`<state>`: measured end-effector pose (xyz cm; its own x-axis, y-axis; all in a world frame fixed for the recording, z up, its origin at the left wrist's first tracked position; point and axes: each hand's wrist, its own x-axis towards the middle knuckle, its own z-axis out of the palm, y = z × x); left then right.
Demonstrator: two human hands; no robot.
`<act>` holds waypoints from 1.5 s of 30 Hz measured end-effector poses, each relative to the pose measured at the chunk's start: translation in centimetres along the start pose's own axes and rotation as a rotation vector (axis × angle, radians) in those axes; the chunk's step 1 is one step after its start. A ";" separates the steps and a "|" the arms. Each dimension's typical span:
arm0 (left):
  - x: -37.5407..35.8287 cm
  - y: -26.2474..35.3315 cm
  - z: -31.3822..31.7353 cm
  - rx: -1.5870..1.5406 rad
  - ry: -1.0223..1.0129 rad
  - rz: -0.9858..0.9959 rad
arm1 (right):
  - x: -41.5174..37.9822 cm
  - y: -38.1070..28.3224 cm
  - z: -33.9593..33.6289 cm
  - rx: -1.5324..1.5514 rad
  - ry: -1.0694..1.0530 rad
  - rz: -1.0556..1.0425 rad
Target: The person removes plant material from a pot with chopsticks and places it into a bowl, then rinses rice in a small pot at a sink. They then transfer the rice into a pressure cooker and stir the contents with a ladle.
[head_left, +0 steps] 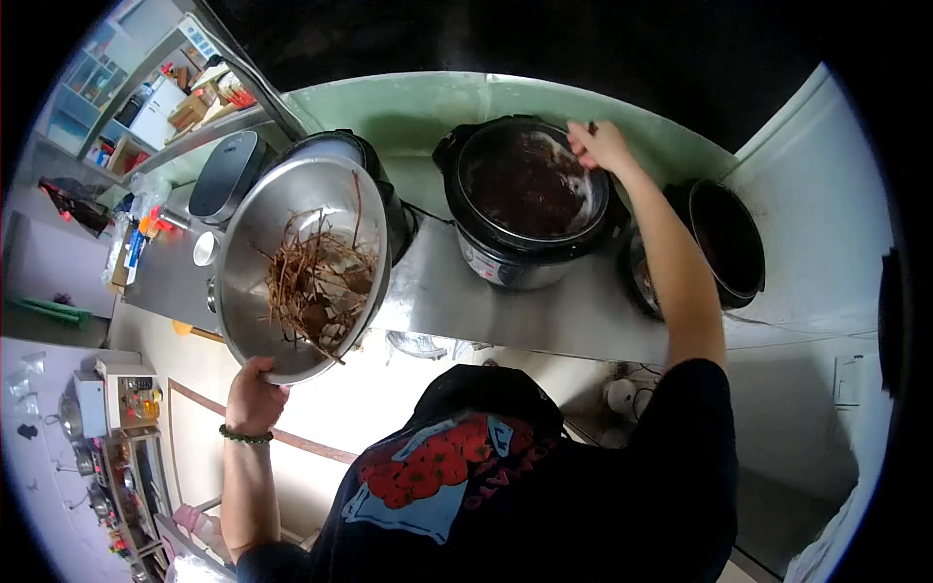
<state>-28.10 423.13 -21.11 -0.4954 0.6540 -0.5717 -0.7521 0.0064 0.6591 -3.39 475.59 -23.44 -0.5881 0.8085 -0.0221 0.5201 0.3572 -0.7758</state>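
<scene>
My left hand (257,396) grips the lower rim of a large stainless steel basin (245,282), with the thumb over the edge. Inside the tilted basin lies a tangle of thin brown twigs or dried roots (316,277), with some darker lumps among them. My right hand (600,148) is over the far right rim of an electric pressure cooker (505,264), its fingers pinched together. A tiny dark bit shows at the fingertips, too small to name. Dark reddish-brown liquid (525,185) with some pale foam fills the open cooker.
Another cooker (374,160) stands partly hidden behind the basin. To the right, beneath my forearm, is an open dark pot (727,238). The steel counter (437,291) also carries a black lid-like appliance (226,175) and a white cup (206,249). Shelves (136,476) stand at lower left.
</scene>
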 end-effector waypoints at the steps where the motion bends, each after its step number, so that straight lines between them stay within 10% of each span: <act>1: -0.1 0.0 -0.2 -0.007 0.016 -0.018 | -1.0 0.0 -0.4 -0.035 -0.113 0.056; 5: -0.2 -0.7 -1.0 0.034 0.011 0.019 | -4.7 -1.0 2.2 0.182 -0.396 0.129; 18: 0.2 -2.5 -0.3 -0.016 -0.166 -0.161 | -0.3 1.4 3.9 0.618 0.428 -0.124; 33: 6.5 -9.7 1.8 0.124 -0.045 -0.266 | -6.2 -2.9 0.2 1.306 0.288 -0.139; 39: 6.0 -9.7 3.8 0.173 -0.005 -0.184 | -13.1 -10.8 2.4 0.499 -0.583 -0.272; 45: 6.4 -10.2 2.9 0.166 -0.025 -0.155 | -11.7 -8.4 -2.8 0.121 -0.212 -0.272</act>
<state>-22.34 429.41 -30.04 -0.3670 0.6544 -0.6611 -0.7352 0.2314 0.6372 0.83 464.46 -14.93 -0.8168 0.5720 0.0750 0.2573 0.4776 -0.8401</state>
